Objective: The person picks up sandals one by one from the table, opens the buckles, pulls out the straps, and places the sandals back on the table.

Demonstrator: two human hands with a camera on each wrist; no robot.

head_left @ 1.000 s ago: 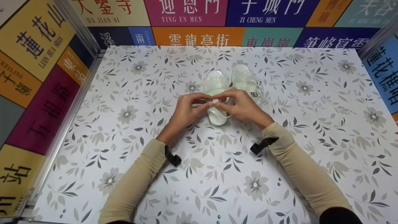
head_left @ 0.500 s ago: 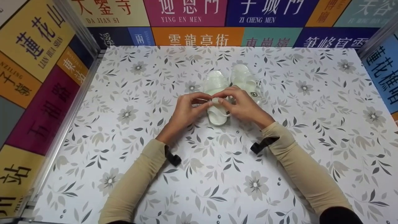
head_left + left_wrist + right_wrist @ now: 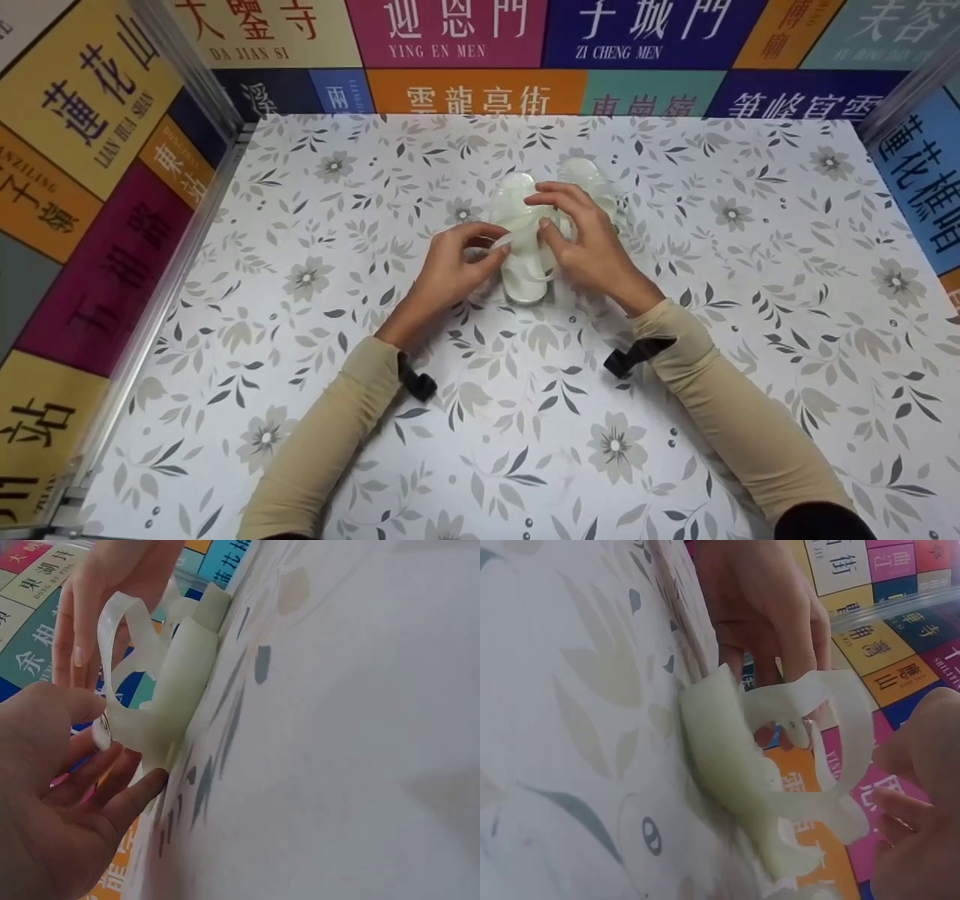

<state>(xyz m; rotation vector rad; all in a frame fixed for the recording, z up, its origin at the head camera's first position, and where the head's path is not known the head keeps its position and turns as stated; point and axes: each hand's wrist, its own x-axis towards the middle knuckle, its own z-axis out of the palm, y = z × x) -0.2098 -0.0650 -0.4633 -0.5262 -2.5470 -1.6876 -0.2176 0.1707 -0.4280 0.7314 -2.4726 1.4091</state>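
A pale green translucent sandal lies sole down between both hands, its heel toward me. My left hand pinches the buckle end of its ankle strap between thumb and forefinger. A small metal buckle shows at those fingertips in the left wrist view. The strap stands up in a loop above the heel in the right wrist view. My right hand hovers by the strap's right side, fingers loosely spread and holding nothing. Partly behind that hand lies a matching sandal.
Both sandals rest on a white table with a grey leaf and flower print. Colourful panels with printed characters close off the back and both sides. Black wrist cameras sit on both sleeves.
My right hand has let go of the strap and moved up and to the right, its fingers spreading. The left hand stays at the buckle end, and the strap now shows between the hands.
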